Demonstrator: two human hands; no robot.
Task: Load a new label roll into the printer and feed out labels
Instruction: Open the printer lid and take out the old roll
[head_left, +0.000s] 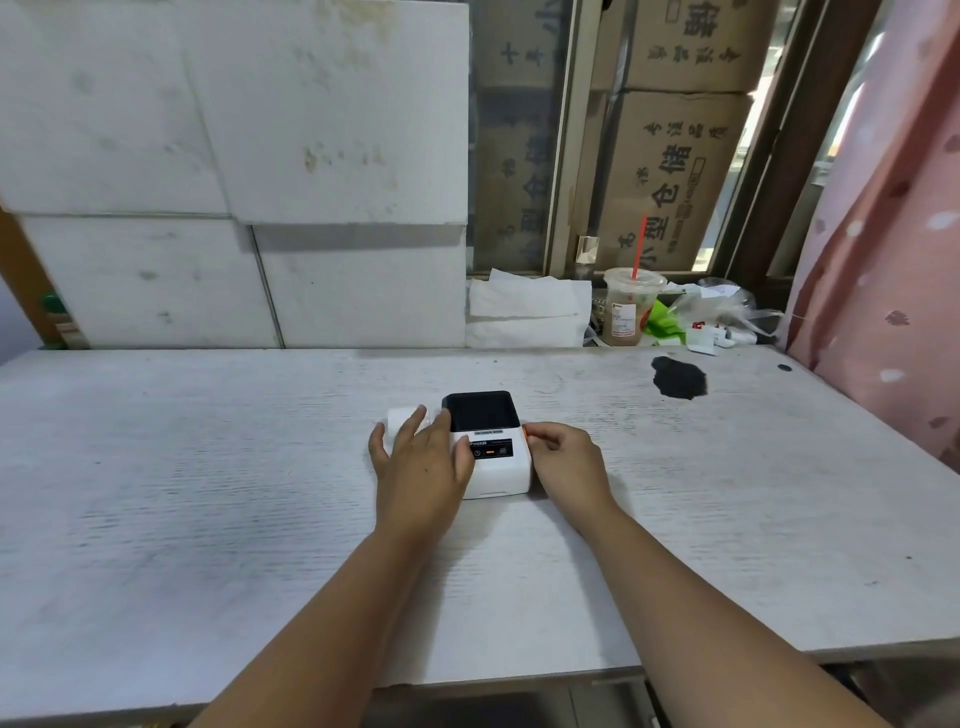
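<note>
A small white label printer (498, 467) with a black lid sits in the middle of the white table (208, 493); its lid is closed. My left hand (418, 462) rests flat against the printer's left side, fingers spread. Partly hidden behind those fingers, a white label roll (402, 417) lies on the table just left of the printer. My right hand (563, 462) touches the printer's right side, with thumb and forefinger pinched at an orange tab (525, 429) on its upper right edge.
A dark stain (678, 376) marks the table at the back right. Behind it stand a plastic cup (628, 312) with a red straw, crumpled paper (524, 306) and plastic bags (722, 312). White foam boards (234, 182) line the back; a pink curtain (893, 260) hangs at right.
</note>
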